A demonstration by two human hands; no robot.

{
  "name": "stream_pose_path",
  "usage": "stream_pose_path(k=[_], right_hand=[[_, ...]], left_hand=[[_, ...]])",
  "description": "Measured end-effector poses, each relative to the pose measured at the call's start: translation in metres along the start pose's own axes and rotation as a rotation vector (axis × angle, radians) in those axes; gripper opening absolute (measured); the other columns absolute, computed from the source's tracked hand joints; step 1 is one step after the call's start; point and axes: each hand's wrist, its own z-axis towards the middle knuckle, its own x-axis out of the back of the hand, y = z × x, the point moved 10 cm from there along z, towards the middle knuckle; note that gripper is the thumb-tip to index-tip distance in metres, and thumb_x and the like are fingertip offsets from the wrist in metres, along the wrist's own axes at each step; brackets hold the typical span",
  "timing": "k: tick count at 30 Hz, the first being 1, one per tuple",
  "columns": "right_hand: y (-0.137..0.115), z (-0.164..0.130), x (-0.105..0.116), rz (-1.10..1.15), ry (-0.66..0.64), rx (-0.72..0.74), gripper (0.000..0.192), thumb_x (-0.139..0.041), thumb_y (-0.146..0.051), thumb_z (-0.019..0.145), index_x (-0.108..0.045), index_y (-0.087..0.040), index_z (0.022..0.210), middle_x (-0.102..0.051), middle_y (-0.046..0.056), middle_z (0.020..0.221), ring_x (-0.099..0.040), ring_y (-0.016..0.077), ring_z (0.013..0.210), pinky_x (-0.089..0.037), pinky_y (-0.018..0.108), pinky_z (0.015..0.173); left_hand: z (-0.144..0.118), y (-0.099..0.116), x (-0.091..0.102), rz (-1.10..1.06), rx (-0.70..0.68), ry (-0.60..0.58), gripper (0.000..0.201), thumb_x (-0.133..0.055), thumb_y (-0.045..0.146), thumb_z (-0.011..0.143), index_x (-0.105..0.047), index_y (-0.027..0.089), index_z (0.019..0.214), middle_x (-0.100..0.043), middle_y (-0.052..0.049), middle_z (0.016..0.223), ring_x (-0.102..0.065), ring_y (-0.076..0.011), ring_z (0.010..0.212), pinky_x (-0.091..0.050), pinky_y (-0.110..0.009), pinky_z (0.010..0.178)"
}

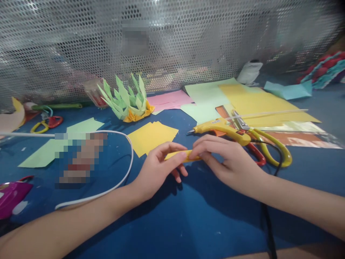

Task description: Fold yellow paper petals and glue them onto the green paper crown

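Head view shows the left hand (157, 167) and the right hand (229, 162) meeting low over the blue desk (188, 216), each pinched shut on one end of a folded yellow paper strip (180, 154) whose middle is mostly hidden behind the fingertips. Behind them lie one stack of yellow squares (151, 138), one yellow glue gun (223, 128) and one pair of yellow-handled scissors (269, 144) crossing a red-handled tool that is hard to make out. One green and orange folded paper model (128, 99) stands by the mesh wall; a blurred patch covers something inside the loop of one white cable (118, 180).
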Motion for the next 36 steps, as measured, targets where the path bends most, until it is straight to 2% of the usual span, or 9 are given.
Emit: stream_pose_path(k=[4,8,11,15,18,23,27,31,36], right_hand=[[0.003,-0.003,0.012,-0.035,0.125,-0.05,0.01,-0.054,-0.015,0.087,-0.059,-0.022,0.093,-0.062,0.0,0.084,-0.059,0.0121,0.078,-0.048,0.024,0.069],[0.012,-0.006,0.015,0.064,0.193,-0.098,0.022,-0.062,-0.024,0.084,-0.057,-0.024,0.105,-0.06,0.002,0.091,-0.058,0.0143,0.079,-0.049,0.028,0.068],[0.003,-0.006,0.017,0.054,0.226,-0.01,0.026,-0.064,-0.018,0.081,-0.053,-0.026,0.104,-0.057,0.002,0.098,-0.056,0.0164,0.087,-0.049,0.032,0.074],[-0.014,-0.009,0.021,0.009,0.269,0.138,0.028,-0.058,-0.005,0.078,-0.047,-0.026,0.093,-0.053,0.002,0.093,-0.055,0.0166,0.086,-0.05,0.034,0.073],[-0.022,-0.012,0.023,-0.063,0.295,0.217,0.03,-0.06,-0.003,0.075,-0.046,-0.026,0.09,-0.051,0.002,0.091,-0.056,0.0173,0.088,-0.052,0.034,0.074],[-0.023,-0.013,0.028,-0.11,0.3,0.252,0.029,-0.061,-0.003,0.076,-0.05,-0.027,0.09,-0.052,0.001,0.092,-0.059,0.0155,0.086,-0.055,0.031,0.071],[-0.035,-0.013,0.022,-0.21,0.232,0.349,0.026,-0.058,-0.005,0.08,-0.053,-0.026,0.093,-0.056,0.002,0.092,-0.059,0.0147,0.085,-0.053,0.031,0.074],[-0.043,-0.012,0.013,-0.258,0.144,0.415,0.024,-0.059,-0.008,0.081,-0.052,-0.024,0.098,-0.062,0.004,0.091,-0.061,0.017,0.09,-0.052,0.032,0.075],[-0.047,-0.018,0.018,-0.314,0.202,0.435,0.031,-0.059,-0.008,0.081,-0.053,-0.029,0.102,-0.065,0.002,0.095,-0.064,0.0158,0.089,-0.054,0.029,0.075]], left_hand=[[-0.002,-0.005,-0.003,0.065,0.065,-0.011,0.018,-0.071,0.028,0.077,-0.061,0.013,0.082,-0.065,0.001,0.066,-0.065,-0.0108,0.056,-0.051,-0.017,0.048],[-0.001,-0.009,0.003,-0.052,0.069,0.022,0.019,-0.074,0.027,0.074,-0.061,0.013,0.076,-0.07,0.0,0.072,-0.069,-0.012,0.066,-0.055,-0.019,0.061],[0.002,-0.012,0.006,-0.157,0.078,0.029,0.018,-0.075,0.026,0.074,-0.062,0.014,0.074,-0.071,0.0,0.071,-0.068,-0.0101,0.067,-0.055,-0.019,0.067],[0.005,-0.012,0.003,-0.256,0.109,0.005,0.02,-0.077,0.026,0.072,-0.061,0.013,0.07,-0.072,-0.001,0.072,-0.068,-0.0098,0.067,-0.054,-0.018,0.068],[0.004,-0.011,0.001,-0.262,0.11,-0.02,0.022,-0.079,0.028,0.069,-0.061,0.014,0.07,-0.071,-0.001,0.074,-0.069,-0.012,0.068,-0.055,-0.023,0.071],[-0.001,-0.01,-0.007,-0.061,0.11,-0.104,0.02,-0.078,0.025,0.07,-0.069,0.017,0.087,-0.072,-0.002,0.082,-0.068,-0.0148,0.074,-0.053,-0.026,0.072],[-0.004,-0.01,-0.011,0.028,0.128,-0.102,0.013,-0.076,0.024,0.071,-0.072,0.015,0.08,-0.072,-0.003,0.076,-0.064,-0.0126,0.07,-0.049,-0.022,0.066],[-0.001,-0.007,-0.004,-0.012,0.081,-0.041,0.012,-0.077,0.025,0.072,-0.072,0.016,0.077,-0.071,-0.001,0.073,-0.063,-0.0099,0.067,-0.048,-0.019,0.066],[0.001,-0.008,0.003,-0.115,0.041,-0.003,0.014,-0.079,0.026,0.07,-0.071,0.017,0.077,-0.071,0.0,0.072,-0.065,-0.0106,0.068,-0.049,-0.019,0.065]])
